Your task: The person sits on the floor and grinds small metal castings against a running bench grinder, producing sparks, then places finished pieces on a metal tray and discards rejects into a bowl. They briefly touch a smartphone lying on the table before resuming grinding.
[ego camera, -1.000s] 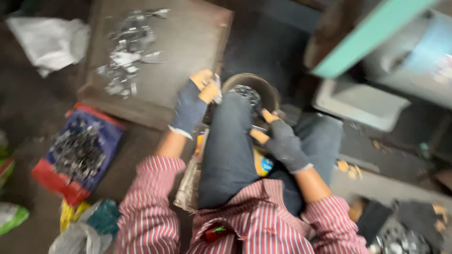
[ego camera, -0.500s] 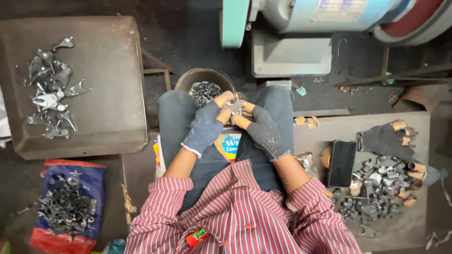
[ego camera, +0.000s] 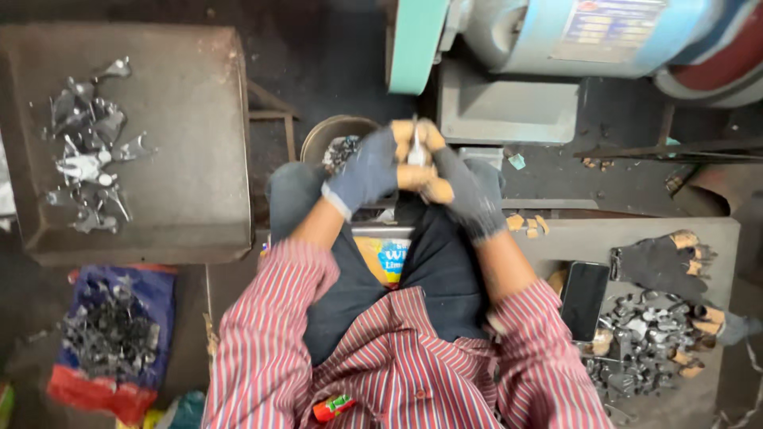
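Observation:
Both of my hands wear dark grey gloves with tan fingertips. My left hand [ego camera: 373,168] and my right hand [ego camera: 461,191] meet above my knees and pinch one small silvery metal piece [ego camera: 415,149] between their fingertips. The piece stands upright just below the grey base [ego camera: 509,111] of a grinding machine. Under my hands a round metal bowl [ego camera: 326,137] holds several small metal parts.
A metal tray [ego camera: 199,175] at left carries several shiny pieces [ego camera: 87,147]. A blue and red sack [ego camera: 119,334] of dark parts lies below it. At right a low tray [ego camera: 628,234] bears a phone [ego camera: 584,299], spare gloves [ego camera: 664,266] and a heap of parts [ego camera: 644,345].
The view has swung to the right and steadied over my lap. My hands came together from the bowl's sides and rose toward the machine with the small piece held between them.

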